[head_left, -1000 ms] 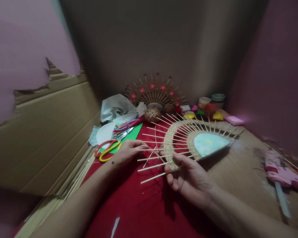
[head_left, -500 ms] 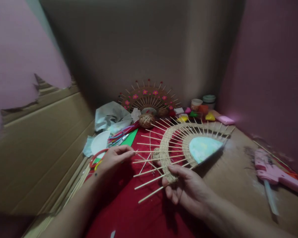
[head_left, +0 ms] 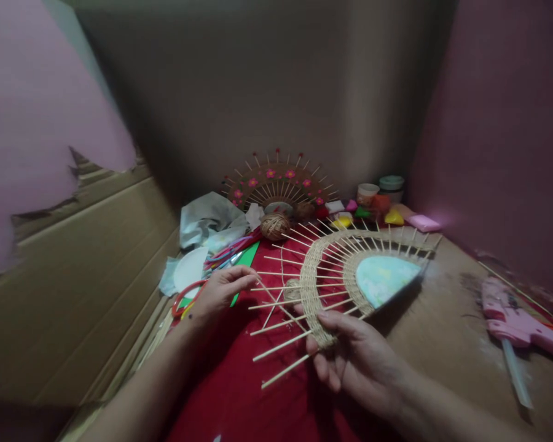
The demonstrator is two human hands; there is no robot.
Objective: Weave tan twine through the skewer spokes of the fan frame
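A half-round frame of thin sticks [head_left: 310, 276] is tilted up over the red cloth, with woven bands of twine joining the sticks and a pale blue-green half disc [head_left: 384, 276] at its centre. My right hand [head_left: 350, 350] grips the lower end of the outer woven band, thumb on top and fingers underneath. Left of the stick tips, my left hand [head_left: 233, 288] pinches a strand of twine [head_left: 274, 299], which runs across the sticks to the band near my right hand. A small bundle of twine [head_left: 292, 290] shows behind the sticks.
At the back stands a similar fan [head_left: 271, 178] with pink flowers, near a twine ball [head_left: 275, 226]. Scissors [head_left: 187, 298] and pipe cleaners [head_left: 230, 250] lie left. Right are a pink glue gun [head_left: 511, 319], coloured packets [head_left: 394, 216] and tubs [head_left: 391, 187]. Cardboard [head_left: 83, 288] walls the left.
The whole scene has shifted slightly right in view. My left hand, with the strand pinched, has risen a little relative to the sticks; my right hand keeps its grip.
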